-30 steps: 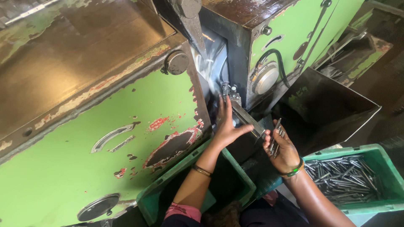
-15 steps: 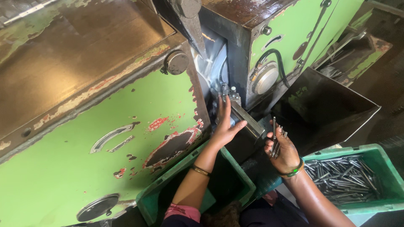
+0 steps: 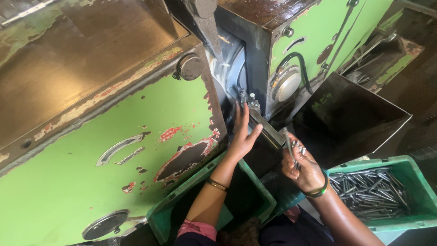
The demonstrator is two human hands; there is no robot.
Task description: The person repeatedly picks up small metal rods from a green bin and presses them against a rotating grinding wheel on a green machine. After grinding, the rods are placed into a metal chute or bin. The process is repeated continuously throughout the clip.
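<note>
Left hand (image 3: pixel 242 136) lies flat, fingers open, on the metal guide rail (image 3: pixel 265 127); right hand (image 3: pixel 304 167) at 4 o'clock grips metal pins (image 3: pixel 291 146) (a bunch) — feed singly, w/ fingertips off the slot.

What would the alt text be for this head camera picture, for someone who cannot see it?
A person's left hand rests on a metal rail of a worn green machine, while the right hand holds a bunch of metal pins. A green crate of similar pins sits at right.
</note>
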